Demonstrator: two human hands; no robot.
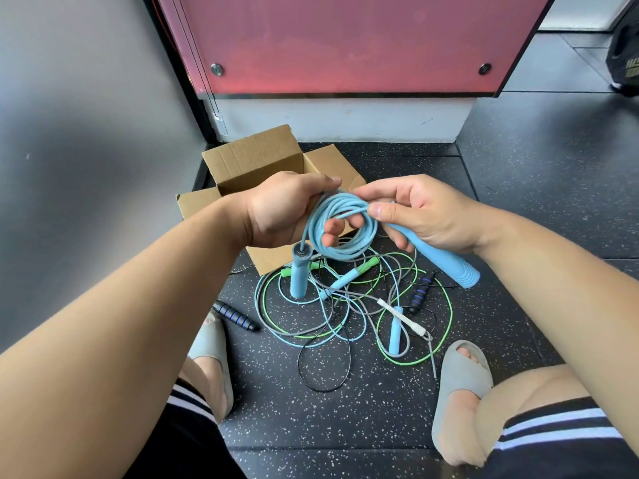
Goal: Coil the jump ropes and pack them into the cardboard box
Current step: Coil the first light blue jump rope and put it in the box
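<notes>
Head view: our left hand (276,210) grips the blue coil (340,252), our right hand (427,216) pinches it; tangled ropes (340,295) sprawl before the cardboard box (249,160).

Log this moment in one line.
coiling blue rope | left hand grips it | right hand holds handle | cardboard box open

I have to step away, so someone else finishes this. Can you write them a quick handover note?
Left hand grips the coiled blue rope; one handle hangs below it.
Right hand holds the other handle, thumb pinching the rope.
Box stands open behind the hands, inside mostly hidden.
Done: blue rope nearly coiled.
Left: box it, then coil and pack the tangled ropes.
</notes>
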